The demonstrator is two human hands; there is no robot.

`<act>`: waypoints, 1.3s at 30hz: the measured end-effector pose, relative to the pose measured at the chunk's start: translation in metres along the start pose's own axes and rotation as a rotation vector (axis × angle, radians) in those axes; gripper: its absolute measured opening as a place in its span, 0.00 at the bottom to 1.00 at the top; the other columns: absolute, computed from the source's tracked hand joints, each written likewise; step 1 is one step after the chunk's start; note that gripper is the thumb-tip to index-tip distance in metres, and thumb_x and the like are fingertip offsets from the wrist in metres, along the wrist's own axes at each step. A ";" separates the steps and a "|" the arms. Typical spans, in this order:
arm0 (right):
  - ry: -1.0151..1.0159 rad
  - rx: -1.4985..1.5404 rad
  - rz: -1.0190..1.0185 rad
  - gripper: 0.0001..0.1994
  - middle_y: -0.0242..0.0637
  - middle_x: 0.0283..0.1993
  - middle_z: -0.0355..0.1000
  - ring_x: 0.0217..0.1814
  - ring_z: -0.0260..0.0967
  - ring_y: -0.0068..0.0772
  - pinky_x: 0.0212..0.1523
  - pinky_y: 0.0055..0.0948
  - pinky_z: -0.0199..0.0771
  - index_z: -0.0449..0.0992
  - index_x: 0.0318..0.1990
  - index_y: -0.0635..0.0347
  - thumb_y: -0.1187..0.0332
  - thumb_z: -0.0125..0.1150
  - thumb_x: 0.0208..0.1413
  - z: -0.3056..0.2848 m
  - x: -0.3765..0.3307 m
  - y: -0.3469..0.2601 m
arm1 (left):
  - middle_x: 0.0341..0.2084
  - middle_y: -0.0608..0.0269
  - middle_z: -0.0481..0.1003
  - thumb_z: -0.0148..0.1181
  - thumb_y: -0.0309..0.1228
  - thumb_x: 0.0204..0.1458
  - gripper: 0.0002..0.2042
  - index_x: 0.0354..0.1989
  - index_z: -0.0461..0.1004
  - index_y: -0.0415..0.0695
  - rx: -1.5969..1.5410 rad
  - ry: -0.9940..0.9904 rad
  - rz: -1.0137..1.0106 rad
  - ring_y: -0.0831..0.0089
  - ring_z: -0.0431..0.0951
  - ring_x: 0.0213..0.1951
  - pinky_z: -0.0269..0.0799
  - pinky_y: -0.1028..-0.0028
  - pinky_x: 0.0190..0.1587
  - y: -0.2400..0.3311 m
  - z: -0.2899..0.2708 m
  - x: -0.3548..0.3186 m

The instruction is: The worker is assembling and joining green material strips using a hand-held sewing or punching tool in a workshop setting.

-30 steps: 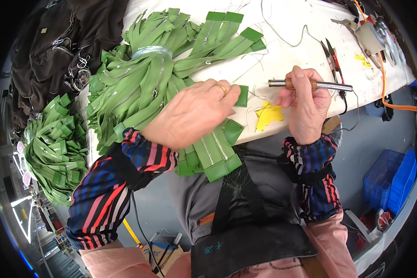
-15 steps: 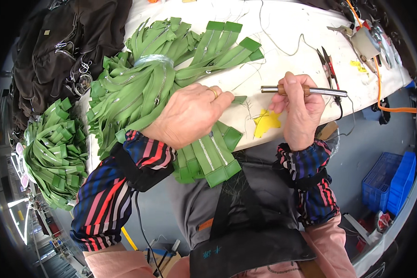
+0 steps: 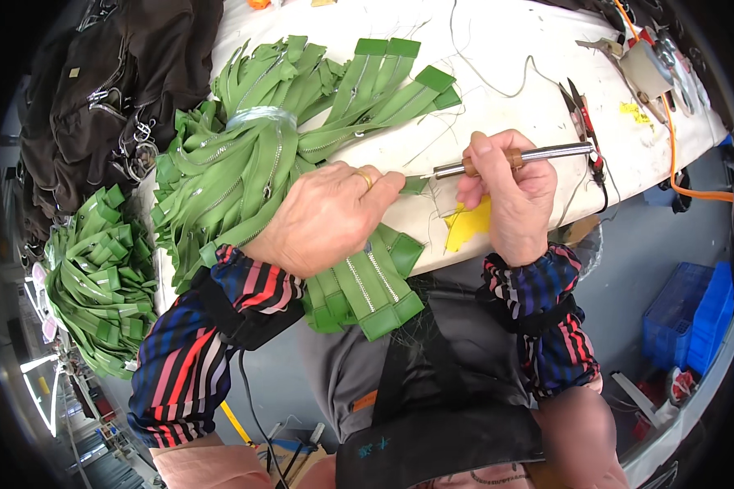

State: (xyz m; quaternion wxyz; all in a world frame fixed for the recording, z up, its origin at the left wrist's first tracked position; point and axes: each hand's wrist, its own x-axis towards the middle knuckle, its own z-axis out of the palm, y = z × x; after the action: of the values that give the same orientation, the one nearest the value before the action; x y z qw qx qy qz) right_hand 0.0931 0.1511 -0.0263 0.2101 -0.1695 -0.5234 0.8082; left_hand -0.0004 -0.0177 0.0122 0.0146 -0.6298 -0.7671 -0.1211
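My left hand [image 3: 322, 218], closed with a ring on one finger, lies over a bunch of green zippers [image 3: 257, 159]. It pinches a green zipper end [image 3: 414, 185] that sticks out past its fingertips. My right hand [image 3: 510, 196] grips a pen-shaped tool [image 3: 553, 152] with a metal shaft and a brown grip. The tool's thin tip is at or very near that zipper end; contact cannot be told. Below my left hand, zippers with silver teeth [image 3: 371, 285] and green end tabs hang over the table edge. A clear band ties the bunch's middle.
Dark brown garments [image 3: 114, 90] lie at the left, above another green zipper bundle [image 3: 102, 285]. A yellow scrap [image 3: 467, 224] is beside my right hand on the white table [image 3: 506, 41]. Red-and-black snips [image 3: 583, 122], loose threads and an orange cord [image 3: 674, 155] lie farther right. Blue crates [image 3: 685, 318] stand below.
My right hand has moved left with the pen-shaped tool, bringing its tip to the zipper end by my left fingertips. My left hand has stayed almost in place.
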 end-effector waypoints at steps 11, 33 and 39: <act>-0.057 0.011 0.039 0.08 0.29 0.21 0.68 0.20 0.64 0.13 0.17 0.12 0.61 0.70 0.26 0.64 0.70 0.59 0.51 -0.001 0.001 0.000 | 0.27 0.55 0.74 0.54 0.16 0.37 0.16 0.40 0.71 0.36 -0.015 0.022 0.005 0.62 0.75 0.30 0.71 0.68 0.33 0.000 0.006 0.002; -0.081 -0.011 0.040 0.07 0.29 0.20 0.69 0.19 0.64 0.13 0.15 0.12 0.62 0.70 0.26 0.63 0.70 0.59 0.51 0.001 0.001 0.001 | 0.26 0.56 0.74 0.54 0.17 0.41 0.14 0.40 0.71 0.37 -0.004 0.016 -0.022 0.62 0.75 0.29 0.71 0.68 0.33 0.001 0.004 0.001; -0.072 -0.033 0.040 0.08 0.29 0.20 0.68 0.19 0.64 0.13 0.16 0.12 0.62 0.69 0.26 0.63 0.70 0.58 0.51 -0.003 0.002 0.004 | 0.24 0.55 0.73 0.54 0.16 0.40 0.14 0.39 0.71 0.36 -0.032 0.003 -0.023 0.62 0.75 0.28 0.71 0.68 0.32 0.000 0.008 0.004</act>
State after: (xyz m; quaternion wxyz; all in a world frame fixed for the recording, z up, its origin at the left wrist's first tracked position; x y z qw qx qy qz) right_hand 0.0920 0.1535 -0.0309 0.1721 -0.1543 -0.5403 0.8091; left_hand -0.0003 -0.0122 0.0050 0.0042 -0.6210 -0.7722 -0.1344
